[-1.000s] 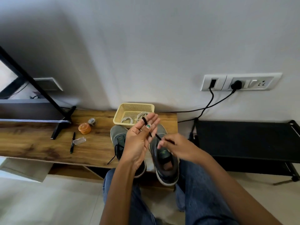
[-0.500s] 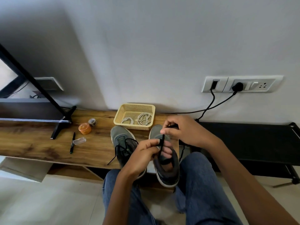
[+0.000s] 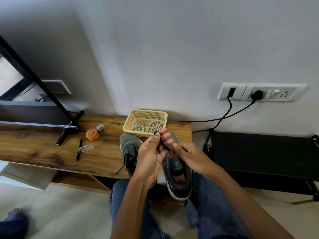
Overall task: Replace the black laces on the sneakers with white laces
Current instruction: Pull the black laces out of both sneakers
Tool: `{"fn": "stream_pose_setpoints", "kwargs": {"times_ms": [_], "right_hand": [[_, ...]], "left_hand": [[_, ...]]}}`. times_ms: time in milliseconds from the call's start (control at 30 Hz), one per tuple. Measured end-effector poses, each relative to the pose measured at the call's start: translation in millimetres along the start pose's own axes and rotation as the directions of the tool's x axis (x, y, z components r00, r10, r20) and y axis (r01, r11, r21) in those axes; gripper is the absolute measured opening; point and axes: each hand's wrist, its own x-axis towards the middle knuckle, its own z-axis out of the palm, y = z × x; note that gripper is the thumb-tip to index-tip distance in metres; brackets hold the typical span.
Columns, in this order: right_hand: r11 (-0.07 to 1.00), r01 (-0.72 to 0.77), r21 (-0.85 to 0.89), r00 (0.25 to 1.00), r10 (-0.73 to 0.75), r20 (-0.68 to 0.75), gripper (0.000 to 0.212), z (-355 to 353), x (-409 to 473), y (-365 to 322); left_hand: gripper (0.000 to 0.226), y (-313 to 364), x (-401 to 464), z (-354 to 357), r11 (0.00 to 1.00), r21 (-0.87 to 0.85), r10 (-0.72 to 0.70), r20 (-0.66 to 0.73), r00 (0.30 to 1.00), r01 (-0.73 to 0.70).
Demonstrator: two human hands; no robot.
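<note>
The wooden counter (image 3: 43, 149), a long slab with dark grain and a matte finish, carries everything in this job. On it, just in front of the person's knees, stand 2 grey-green sneakers. The right sneaker (image 3: 179, 176) shows an open throat with no lace crossing it that I can see, its padded collar and pale rubber sole turned toward the near edge. The left sneaker (image 3: 128, 149) keeps its black lace threaded, 1 loose end trailing toward the near edge of the counter.

So by my reckoning the job is at an early stage: 1 black lace looks to be out, 1 is still in, and no white lace is threaded yet.

Beyond the toes, against the wall, sits a pale yellow plastic basket (image 3: 131, 121) with perforated mesh walls. In it lie 2 coils of white laces (image 3: 155, 125), round, cord-like and soft.

Both hands are raised over the right sneaker. The left hand (image 3: 150, 156) has its fingers partly spread and pinches the removed black lace (image 3: 161, 146) near the thumb, where a green-painted nail shows. The right hand (image 3: 187, 155) pinches the same lace with curled fingers, close beside the left. The lace is thin, flat-looking and limp, looped between them as if being bundled.

Left of the shoes lie a small orange tub (image 3: 92, 135), a black marker pen (image 3: 79, 149) and a clear plastic cap-like piece (image 3: 86, 148).
</note>
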Motion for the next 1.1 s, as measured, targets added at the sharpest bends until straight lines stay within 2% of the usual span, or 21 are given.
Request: {"fn": "stream_pose_setpoints", "kwargs": {"times_ms": [67,100,133,200,233,300,433,600,700,767,833,900,967,1033,1100], "right_hand": [[0.985,0.01,-0.174,0.996,0.006,0.089,0.031,0.8,-4.1,-1.6],[0.967,0.02,-0.253,0.989,0.018,0.148,0.027,1.1,-6.3,-4.9],[0.947,0.034,-0.319,0.979,0.032,0.201,0.026,1.6,-7.3,-8.3],[0.918,0.06,-0.393,0.964,0.049,0.262,0.026,1.8,-9.6,-19.8],[0.908,0.077,-0.412,0.961,0.041,0.272,0.025,1.1,-9.8,-25.0],[0.897,0.119,-0.425,0.966,-0.007,0.257,0.022,-3.2,-9.6,-35.8],[0.892,0.128,-0.434,0.987,-0.07,0.147,0.017,-21.9,-3.4,-48.9],[0.959,0.097,-0.268,0.995,-0.088,0.046,0.014,-39.9,8.2,-47.8],[0.989,0.086,-0.119,0.996,-0.089,-0.017,0.016,-39.7,12.8,-38.8],[0.993,0.088,-0.074,0.995,-0.091,-0.042,0.019,-34.2,12.9,-30.5],[0.991,0.072,-0.112,0.996,-0.076,-0.035,0.027,-25.9,8.6,-24.1],[0.984,0.044,-0.174,0.999,-0.043,0.01,0.031,-18.6,1.9,-18.6],[0.969,0.027,-0.244,0.996,-0.006,0.087,0.032,-13.1,-5.2,-16.4],[0.946,0.033,-0.322,0.985,0.024,0.171,0.029,-9.7,-11.1,-19.0],[0.925,0.054,-0.376,0.975,0.033,0.221,0.026,-8.5,-14.2,-24.5]], "left_hand": [[0.025,-0.1,6.6,-5.5,0.993,0.09,0.083,-0.043,0.996,-0.079],[0.024,-1.4,9.2,-7.9,0.972,0.205,0.132,-0.061,0.989,-0.117],[0.024,-4.5,11.4,-10.3,0.918,0.366,0.192,-0.066,0.979,-0.155],[0.025,-11.3,13.2,-16.5,0.728,0.65,0.287,0.0,0.958,-0.219],[0.025,-13.8,12.7,-18.3,0.656,0.719,0.284,0.047,0.958,-0.23],[0.026,-17.6,9.6,-20.5,0.612,0.758,0.214,0.116,0.97,-0.225],[0.03,-18.2,3.2,-22.3,0.604,0.765,0.116,0.193,0.974,-0.223],[0.04,-11.3,-4.7,-13.4,0.751,0.656,-0.1,0.226,0.969,-0.075],[0.036,-6.7,-9.8,-3.9,0.883,0.464,-0.196,0.219,0.956,0.075],[0.03,-4.2,-10.4,1.1,0.961,0.256,-0.149,0.169,0.974,0.102],[0.025,-2.3,-7.5,3.5,0.998,0.037,-0.055,0.106,0.993,0.052],[0.025,-0.7,-2.1,2.2,0.998,-0.057,0.033,0.024,0.999,-0.031],[0.028,0.6,3.5,-0.5,0.994,-0.008,0.106,-0.045,0.993,-0.107],[0.028,-0.6,7.6,-2.3,0.98,0.119,0.17,-0.089,0.981,-0.159],[0.027,-4.5,10.0,-5.9,0.894,0.389,0.272,-0.074,0.959,-0.223]]}}
